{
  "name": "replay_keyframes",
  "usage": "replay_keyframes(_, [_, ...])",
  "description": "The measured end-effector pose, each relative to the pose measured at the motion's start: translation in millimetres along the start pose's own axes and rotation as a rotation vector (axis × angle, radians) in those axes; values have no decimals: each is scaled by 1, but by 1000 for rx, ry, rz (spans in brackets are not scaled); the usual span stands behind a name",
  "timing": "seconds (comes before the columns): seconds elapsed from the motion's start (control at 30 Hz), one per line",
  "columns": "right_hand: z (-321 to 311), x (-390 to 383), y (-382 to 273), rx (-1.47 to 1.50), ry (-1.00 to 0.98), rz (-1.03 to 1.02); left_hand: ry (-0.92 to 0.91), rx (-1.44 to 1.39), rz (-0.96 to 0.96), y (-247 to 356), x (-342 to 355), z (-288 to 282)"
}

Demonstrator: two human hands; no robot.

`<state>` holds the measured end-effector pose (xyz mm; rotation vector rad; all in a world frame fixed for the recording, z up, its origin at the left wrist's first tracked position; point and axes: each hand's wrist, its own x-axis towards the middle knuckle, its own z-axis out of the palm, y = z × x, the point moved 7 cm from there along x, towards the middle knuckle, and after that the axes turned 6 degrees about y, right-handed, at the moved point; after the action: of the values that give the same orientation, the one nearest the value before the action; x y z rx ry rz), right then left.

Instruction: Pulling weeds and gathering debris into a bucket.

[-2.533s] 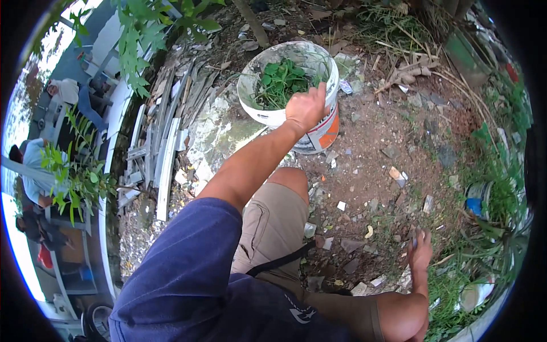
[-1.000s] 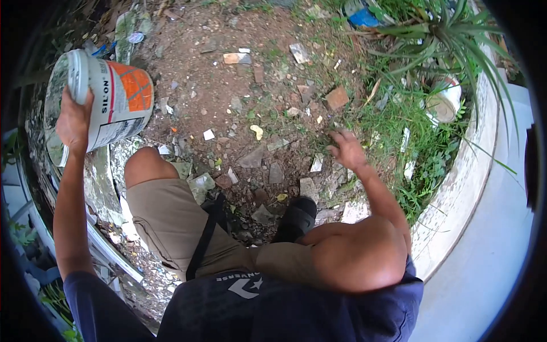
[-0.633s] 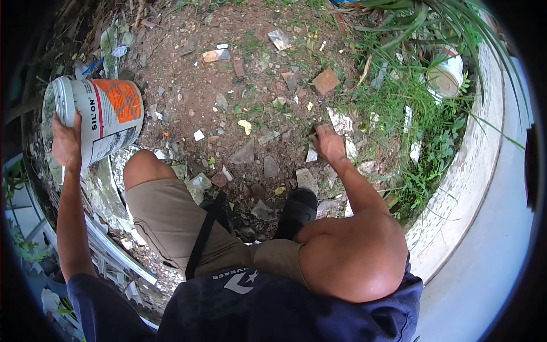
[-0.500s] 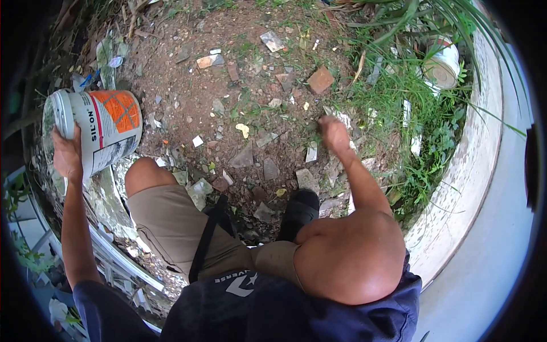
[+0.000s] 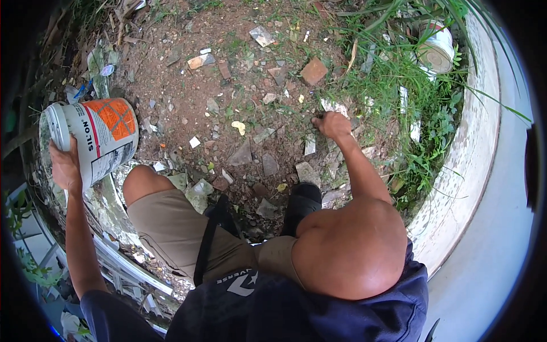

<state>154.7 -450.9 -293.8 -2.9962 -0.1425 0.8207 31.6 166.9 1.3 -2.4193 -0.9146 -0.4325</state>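
white bucket (image 5: 94,139), orange label | far left, tilted | white can (image 5: 436,48), upper-right grass

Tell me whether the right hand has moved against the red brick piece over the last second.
Yes. The right hand has reached forward over the dirt, closing most of its gap to the red brick piece, and now grips low weeds.

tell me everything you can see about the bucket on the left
The bucket is a white, plastic-looking pail with an orange patch and a printed label on its side. It is tipped on its side, open rim toward the left edge of the picture, its inside hidden. The left hand grips it by the rim. It sits beside the person's bent knee, over rubble-strewn dirt.
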Motion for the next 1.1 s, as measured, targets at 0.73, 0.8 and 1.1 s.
replay_keyframes(0.73, [-30,2,28,9,0,120,-39,-9,14,0,0,5])
replay_keyframes(0.8, [-8,0,19,-83,-74,139,-36,18,-3,-4,1,7])
replay_keyframes(1.1, [-3,-6,11,170,-5,-164,-16,-1,7,-1,-2,2])
